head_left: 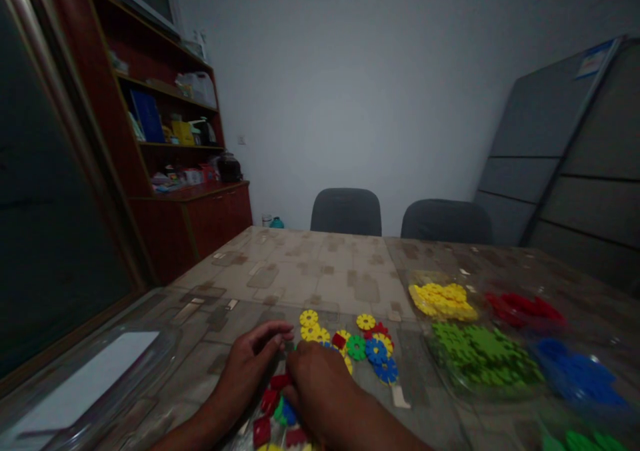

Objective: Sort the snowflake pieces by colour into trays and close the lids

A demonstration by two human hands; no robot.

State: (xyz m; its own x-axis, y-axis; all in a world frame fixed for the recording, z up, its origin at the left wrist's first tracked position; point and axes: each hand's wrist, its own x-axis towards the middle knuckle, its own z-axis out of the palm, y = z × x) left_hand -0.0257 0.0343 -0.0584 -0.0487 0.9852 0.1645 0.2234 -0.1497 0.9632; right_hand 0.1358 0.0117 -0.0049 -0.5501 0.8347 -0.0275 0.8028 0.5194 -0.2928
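My left hand (253, 361) is over the pieces at the table's near edge, its fingers curved and thumb apart, with nothing visible between them. Beside it, my right hand (320, 378) is bent down over the pieces with its knuckles up; its fingertips and whatever they hold are hidden. Yellow flower-shaped discs (314, 332), a green disc (356, 348) and blue discs (377, 351) lie just beyond and right of my right hand. Red pieces (270, 401) and a few green and blue ones lie between my forearms.
Clear trays at the right hold yellow pieces (443, 301), green pieces (485, 354), red pieces (525, 310) and blue pieces (577, 374). A white sheet (95, 381) lies in a clear tray at the left. Two chairs (346, 211) stand behind the table (310, 258).
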